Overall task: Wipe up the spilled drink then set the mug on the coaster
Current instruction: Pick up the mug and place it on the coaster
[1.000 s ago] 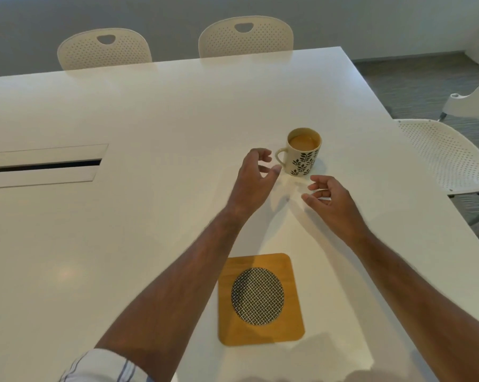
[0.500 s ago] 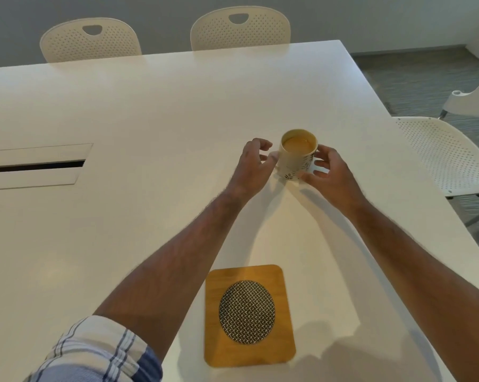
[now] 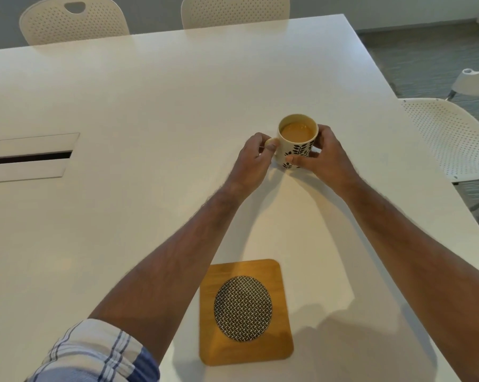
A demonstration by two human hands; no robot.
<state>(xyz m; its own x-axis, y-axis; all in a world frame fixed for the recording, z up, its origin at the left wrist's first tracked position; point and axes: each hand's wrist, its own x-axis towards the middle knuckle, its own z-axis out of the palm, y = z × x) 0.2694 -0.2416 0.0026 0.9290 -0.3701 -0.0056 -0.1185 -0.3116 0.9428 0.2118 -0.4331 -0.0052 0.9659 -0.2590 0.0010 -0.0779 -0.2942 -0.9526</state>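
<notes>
A cream mug (image 3: 297,144) with a black leaf pattern, nearly full of a tan drink, stands upright on the white table (image 3: 150,92). My left hand (image 3: 253,161) pinches its handle on the left side. My right hand (image 3: 328,158) wraps round the mug's right wall, thumb across the front. The coaster (image 3: 245,308), a wooden square with a round black-and-white woven centre, lies on the table nearer to me, well apart from the mug. I see no spill and no cloth.
Two white perforated chairs (image 3: 73,20) stand at the table's far edge, and another chair (image 3: 450,136) sits beyond the right edge. A cable slot (image 3: 26,158) is set into the table at the left.
Both hands have closed in on the mug from in front of it: the left now holds the handle, the right its side. The mug has stayed in place on the table.
</notes>
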